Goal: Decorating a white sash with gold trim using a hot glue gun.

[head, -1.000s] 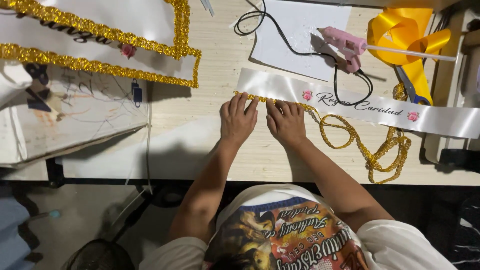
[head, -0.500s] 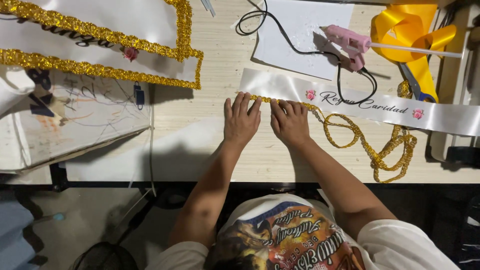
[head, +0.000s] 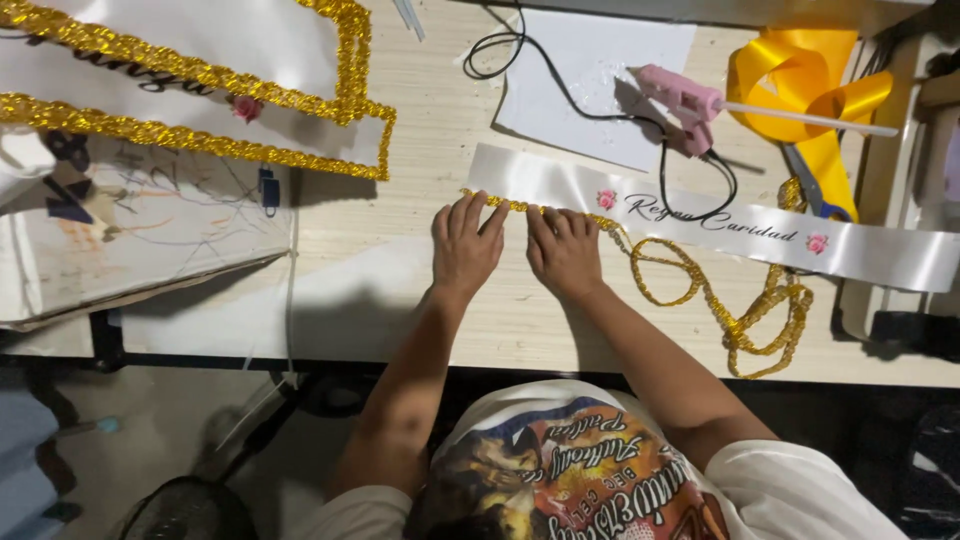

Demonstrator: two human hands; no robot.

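A white satin sash (head: 700,215) with script lettering and two pink rosettes lies across the wooden table (head: 440,120). Gold glitter trim (head: 700,290) runs along the sash's near edge and trails off in loose loops to the right. My left hand (head: 465,245) and my right hand (head: 562,250) lie side by side, palms down, fingers pressing the trim onto the sash's near edge at its left end. Neither hand holds anything.
A pink glue gun (head: 680,98) with a black cord (head: 560,85) rests on white paper (head: 590,80) behind the sash. Yellow ribbon (head: 800,90) and scissors sit at the right. A finished gold-trimmed sash (head: 200,60) lies at the upper left, a scribbled board (head: 130,220) below it.
Both hands stay pressed on the trim at the sash's near edge, shifted only slightly. The view has moved a little.
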